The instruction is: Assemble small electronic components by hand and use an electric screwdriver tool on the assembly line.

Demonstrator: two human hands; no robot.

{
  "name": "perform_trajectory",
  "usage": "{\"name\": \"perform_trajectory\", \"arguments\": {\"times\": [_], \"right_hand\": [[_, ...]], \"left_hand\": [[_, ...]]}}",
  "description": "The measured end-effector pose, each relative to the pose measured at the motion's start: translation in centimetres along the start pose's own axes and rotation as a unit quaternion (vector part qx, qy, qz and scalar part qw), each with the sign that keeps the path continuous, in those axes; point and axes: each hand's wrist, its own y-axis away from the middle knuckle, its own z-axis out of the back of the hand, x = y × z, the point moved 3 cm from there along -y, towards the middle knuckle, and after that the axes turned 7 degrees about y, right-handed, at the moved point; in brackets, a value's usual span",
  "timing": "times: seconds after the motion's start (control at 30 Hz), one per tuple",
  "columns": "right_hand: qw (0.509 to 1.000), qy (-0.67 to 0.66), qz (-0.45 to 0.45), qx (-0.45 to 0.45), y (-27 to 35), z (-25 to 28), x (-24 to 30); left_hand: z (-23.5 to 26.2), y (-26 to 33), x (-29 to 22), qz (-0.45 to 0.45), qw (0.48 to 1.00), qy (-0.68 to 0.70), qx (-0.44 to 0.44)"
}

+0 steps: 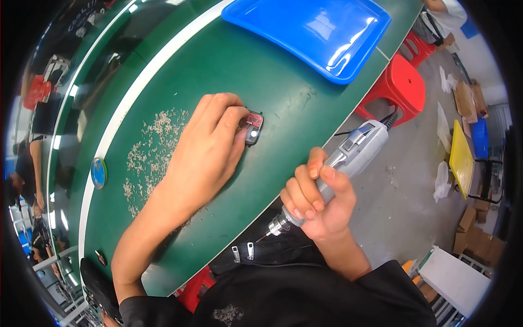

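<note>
My left hand (210,139) is closed around a small black casing (253,136) on the green table. Part of a red circuit board (254,119) and a bright white spot show on it; my fingers hide the rest. Just left of that hand lies a loose spread of tiny silvery screws (153,150). In my right hand (322,199), beyond the table's edge, is a grey electric screwdriver (359,150). Its chuck and thin bit point down and left, over my lap and apart from the casing. A cable leaves its upper end.
A shiny blue tray (305,32) lies at the table's far end. Red stools (400,87) stand beyond the right edge. A small round blue-green lid or tin (98,173) sits by the white strip at left. Cardboard boxes (471,234) and a yellow panel (461,161) occupy the floor at right.
</note>
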Motion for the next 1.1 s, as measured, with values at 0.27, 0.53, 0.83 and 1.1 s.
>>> {"name": "perform_trajectory", "arguments": {"times": [0.27,0.53,0.83,1.1], "right_hand": [[0.999,0.005,-0.023,-0.034,0.1,0.0,-0.4],[0.999,0.018,-0.027,-0.041,-0.1,-0.1,-0.3],[0.998,0.023,-0.025,-0.059,-0.4,0.4,0.3],[0.995,0.018,-0.041,-0.089,0.3,0.4,0.6]], "left_hand": [[-0.5,-0.6,-1.9,0.002,0.994,-0.046,0.101],[-1.4,-0.1,-3.4,-0.073,0.994,0.014,0.082],[-2.5,0.6,-3.9,-0.079,0.994,0.008,0.071],[-3.2,1.5,-4.4,-0.199,0.974,-0.1,0.03]]}}
